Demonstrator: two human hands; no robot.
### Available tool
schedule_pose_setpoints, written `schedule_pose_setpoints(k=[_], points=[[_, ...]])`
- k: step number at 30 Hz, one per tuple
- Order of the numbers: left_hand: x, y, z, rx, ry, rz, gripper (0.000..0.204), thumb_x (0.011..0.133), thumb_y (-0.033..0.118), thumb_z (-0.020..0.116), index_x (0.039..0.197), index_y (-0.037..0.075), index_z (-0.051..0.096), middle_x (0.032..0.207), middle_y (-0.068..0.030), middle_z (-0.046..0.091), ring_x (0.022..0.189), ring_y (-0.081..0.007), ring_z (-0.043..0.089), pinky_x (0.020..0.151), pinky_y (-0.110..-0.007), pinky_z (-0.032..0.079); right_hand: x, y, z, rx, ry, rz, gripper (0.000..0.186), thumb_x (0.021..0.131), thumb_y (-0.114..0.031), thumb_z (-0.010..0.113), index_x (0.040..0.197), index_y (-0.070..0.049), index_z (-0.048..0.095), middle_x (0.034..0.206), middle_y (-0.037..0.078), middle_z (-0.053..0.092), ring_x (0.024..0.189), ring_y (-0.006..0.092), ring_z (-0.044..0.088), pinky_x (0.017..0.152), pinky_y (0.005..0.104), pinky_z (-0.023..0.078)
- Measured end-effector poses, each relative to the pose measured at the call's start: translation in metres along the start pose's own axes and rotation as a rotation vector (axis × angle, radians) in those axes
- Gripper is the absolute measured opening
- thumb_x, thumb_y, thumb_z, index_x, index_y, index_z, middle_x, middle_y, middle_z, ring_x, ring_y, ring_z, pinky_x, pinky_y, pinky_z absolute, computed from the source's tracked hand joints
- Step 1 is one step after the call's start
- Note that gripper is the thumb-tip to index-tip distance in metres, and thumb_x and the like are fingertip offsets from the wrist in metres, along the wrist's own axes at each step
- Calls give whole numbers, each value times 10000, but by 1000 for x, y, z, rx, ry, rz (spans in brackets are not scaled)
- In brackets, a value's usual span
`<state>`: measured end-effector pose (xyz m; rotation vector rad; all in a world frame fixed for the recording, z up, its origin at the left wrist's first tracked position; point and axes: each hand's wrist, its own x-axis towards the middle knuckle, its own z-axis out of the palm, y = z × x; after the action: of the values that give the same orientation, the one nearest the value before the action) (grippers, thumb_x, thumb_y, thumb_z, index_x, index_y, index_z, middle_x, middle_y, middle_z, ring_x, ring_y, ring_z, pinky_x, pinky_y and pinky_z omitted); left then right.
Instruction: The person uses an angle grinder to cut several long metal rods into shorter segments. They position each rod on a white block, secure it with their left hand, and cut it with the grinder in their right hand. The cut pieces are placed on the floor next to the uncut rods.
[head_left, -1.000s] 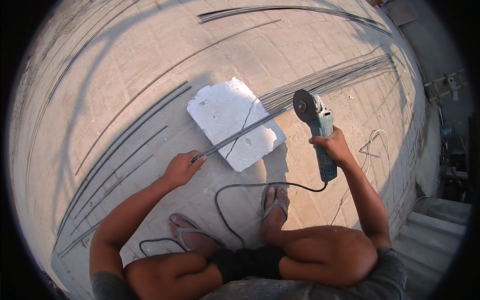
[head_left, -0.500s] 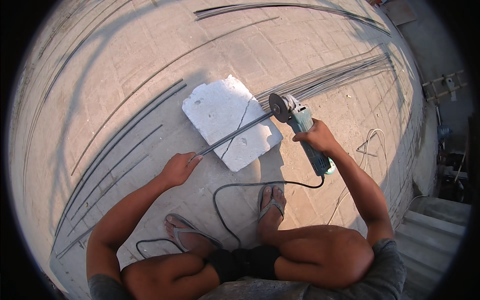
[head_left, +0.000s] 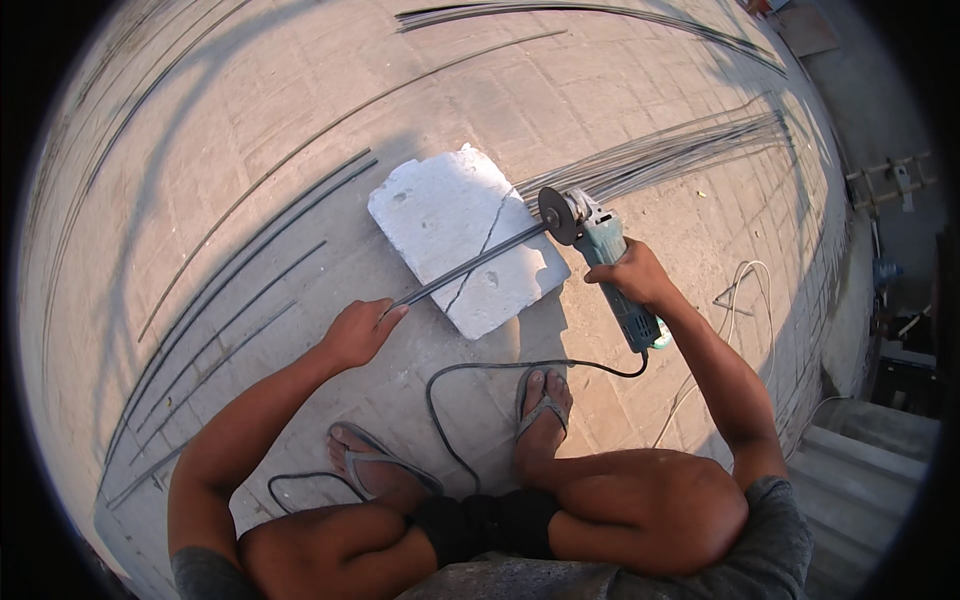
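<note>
My left hand (head_left: 362, 332) is closed around the near end of a few thin metal rods (head_left: 470, 268). The rods lie slantwise across a white slab (head_left: 455, 215) that has a dark crack running over it. In my right hand (head_left: 637, 275) is a green angle grinder (head_left: 612, 255), gripped around its body. The grinder's dark cutting disc (head_left: 552, 210) is at the rods' far end, by the slab's right edge. Whether disc and rods touch, or the disc spins, I cannot make out. The grinder's black cord (head_left: 520, 367) curves past my feet.
A bundle of long rods (head_left: 690, 150) lies beyond the slab to the right, another bundle (head_left: 590, 8) at the far edge. Several loose rods (head_left: 250, 235) lie at left. A pale cable (head_left: 745, 290) loops at right, near concrete steps (head_left: 865, 455).
The view has shifted slightly, so slab and floor appear a little further right and up. Both hands keep their hold on the rods and the angle grinder.
</note>
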<state>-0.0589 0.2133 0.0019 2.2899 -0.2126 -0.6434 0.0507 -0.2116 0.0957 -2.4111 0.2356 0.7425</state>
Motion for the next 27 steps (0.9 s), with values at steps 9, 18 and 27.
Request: schedule_pose_setpoints(k=[9,18,27], points=[[-9,19,0,144,191,-15,358,1010,368,681,959,15,637,957,-238,646,871,-360,623,765,-473,456,-10,14,-12,134,131,9,646,659,-338,858,1101,98,682,857,186,722,748,272,696,727,370,550],[50,111,13,622,141,671,490,918,362,754,1297,79,624,1309,-106,599,1148,-294,557,952,-450,396,-9,33,-43,328,222,61,684,657,-339,862,1129,116,665,867,176,716,728,251,687,703,360,549],[150,167,79,887,78,784,507,957,408,678,1340,78,648,1461,-78,587,1205,-263,539,978,-442,405,-6,46,-43,371,172,49,616,645,-352,854,1058,74,690,876,191,733,769,301,705,753,399,558]])
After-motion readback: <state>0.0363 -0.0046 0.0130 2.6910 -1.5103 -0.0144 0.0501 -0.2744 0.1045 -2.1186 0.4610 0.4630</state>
